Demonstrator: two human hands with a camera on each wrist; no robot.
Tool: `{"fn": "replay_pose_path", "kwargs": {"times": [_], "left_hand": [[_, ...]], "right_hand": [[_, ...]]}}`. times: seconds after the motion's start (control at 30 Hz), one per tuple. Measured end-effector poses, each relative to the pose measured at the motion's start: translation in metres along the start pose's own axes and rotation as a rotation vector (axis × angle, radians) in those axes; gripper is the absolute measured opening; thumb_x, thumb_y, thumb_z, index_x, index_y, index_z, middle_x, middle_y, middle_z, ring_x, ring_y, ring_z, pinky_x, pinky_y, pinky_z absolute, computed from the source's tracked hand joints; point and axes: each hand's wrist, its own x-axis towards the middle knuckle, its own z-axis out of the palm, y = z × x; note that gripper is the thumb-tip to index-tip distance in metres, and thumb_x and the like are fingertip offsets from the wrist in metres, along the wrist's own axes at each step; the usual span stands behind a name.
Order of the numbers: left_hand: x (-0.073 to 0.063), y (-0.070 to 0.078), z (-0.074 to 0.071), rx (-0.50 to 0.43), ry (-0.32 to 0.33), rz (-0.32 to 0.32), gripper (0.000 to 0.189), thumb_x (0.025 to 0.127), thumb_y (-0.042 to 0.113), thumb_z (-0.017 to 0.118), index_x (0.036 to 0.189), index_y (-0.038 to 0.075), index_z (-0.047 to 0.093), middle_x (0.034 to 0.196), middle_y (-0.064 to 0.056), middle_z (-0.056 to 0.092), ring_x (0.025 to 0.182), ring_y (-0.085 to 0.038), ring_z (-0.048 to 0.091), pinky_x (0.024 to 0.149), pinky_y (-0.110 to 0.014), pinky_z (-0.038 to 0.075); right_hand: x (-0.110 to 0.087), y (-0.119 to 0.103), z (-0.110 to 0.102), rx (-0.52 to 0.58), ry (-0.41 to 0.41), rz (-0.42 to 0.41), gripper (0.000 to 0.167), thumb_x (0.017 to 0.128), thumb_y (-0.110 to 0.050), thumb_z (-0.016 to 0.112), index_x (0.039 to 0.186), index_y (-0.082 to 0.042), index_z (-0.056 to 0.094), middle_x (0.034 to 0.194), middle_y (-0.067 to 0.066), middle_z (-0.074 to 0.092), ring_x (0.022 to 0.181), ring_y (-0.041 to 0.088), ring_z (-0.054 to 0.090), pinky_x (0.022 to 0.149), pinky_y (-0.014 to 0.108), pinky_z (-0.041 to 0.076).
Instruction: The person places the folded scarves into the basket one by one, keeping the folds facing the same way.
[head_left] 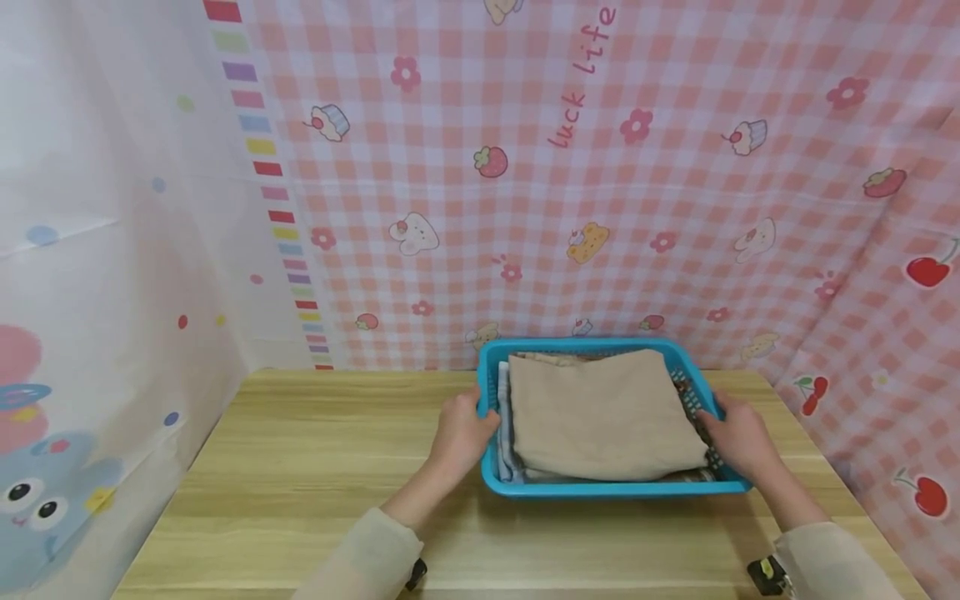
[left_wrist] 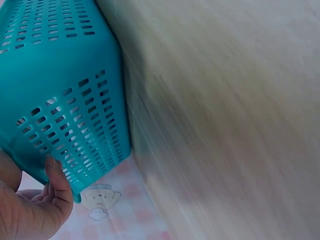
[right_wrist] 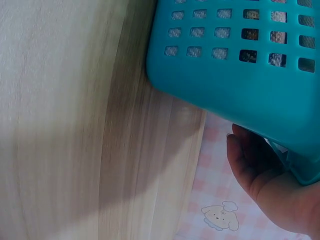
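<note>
Both hands hold a turquoise plastic basket [head_left: 600, 489] by its two short ends, near the back of the table in the head view. My left hand [head_left: 461, 433] grips the left rim, thumb over the edge; the left wrist view shows its curled fingers [left_wrist: 59, 182] under the rim beside the slotted wall. My right hand [head_left: 738, 433] grips the right rim, fingers curled below it in the right wrist view. Inside the basket lies a folded beige cloth [head_left: 600, 417] on top. Light blue fabric [head_left: 506, 425] shows along its left side, and other patterned cloth peeks out on the right.
The wood-grain table [head_left: 322, 483] extends left and in front of the basket. Behind it hangs a pink checked curtain [head_left: 450, 192] with cartoon prints, close to the basket's back rim. A white printed sheet [head_left: 135, 250] borders the left side, and checked cloth the right.
</note>
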Motion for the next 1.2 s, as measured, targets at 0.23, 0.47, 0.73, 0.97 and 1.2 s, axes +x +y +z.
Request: {"fn": "replay_pose_path", "kwargs": {"times": [0.23,0.47,0.73,0.97,1.2], "left_hand": [[-0.003,-0.003,-0.004,0.013,0.017,0.025,0.051,0.096,0.001,0.061,0.142,-0.019,0.05,0.071,-0.004,0.044,0.049,-0.01,0.046,0.046,-0.023,0.042],[-0.005,-0.005,-0.007,0.006,0.023,0.038,0.05,0.096,0.0,0.061,0.141,-0.019,0.052,0.074,-0.005,0.048,0.053,-0.012,0.051,0.049,-0.024,0.045],[-0.007,-0.009,-0.012,0.025,0.042,0.059,0.022,0.094,0.0,0.061,0.111,-0.013,0.065,0.069,-0.001,0.041,0.054,-0.012,0.047,0.049,-0.024,0.042],[-0.009,-0.013,-0.016,0.03,0.051,0.076,0.004,0.094,-0.002,0.062,0.091,-0.001,0.059,0.068,0.0,0.041,0.056,-0.012,0.048,0.049,-0.025,0.044],[-0.012,-0.013,-0.02,0.032,0.043,0.065,0.001,0.095,0.0,0.062,0.095,-0.001,0.063,0.068,-0.001,0.046,0.057,-0.012,0.052,0.05,-0.026,0.047]], "right_hand": [[-0.001,-0.003,0.003,0.011,0.007,0.0,0.047,0.108,-0.011,0.054,0.141,0.022,0.045,0.117,0.039,0.062,0.094,0.041,0.063,0.079,0.059,0.055],[-0.003,-0.007,0.006,0.013,0.015,-0.004,0.05,0.108,-0.01,0.055,0.143,0.024,0.043,0.121,0.042,0.06,0.096,0.044,0.064,0.081,0.061,0.054],[-0.005,-0.01,0.011,0.033,0.019,0.0,0.048,0.107,-0.01,0.055,0.142,0.021,0.045,0.113,0.038,0.065,0.093,0.042,0.065,0.077,0.057,0.055],[-0.007,-0.016,0.013,0.057,0.016,0.0,0.039,0.107,-0.009,0.056,0.136,0.016,0.052,0.099,0.029,0.067,0.086,0.036,0.065,0.071,0.051,0.055],[-0.008,-0.019,0.016,0.044,0.018,0.007,0.05,0.107,-0.01,0.055,0.145,0.02,0.043,0.12,0.04,0.063,0.101,0.047,0.065,0.082,0.06,0.055]]}}
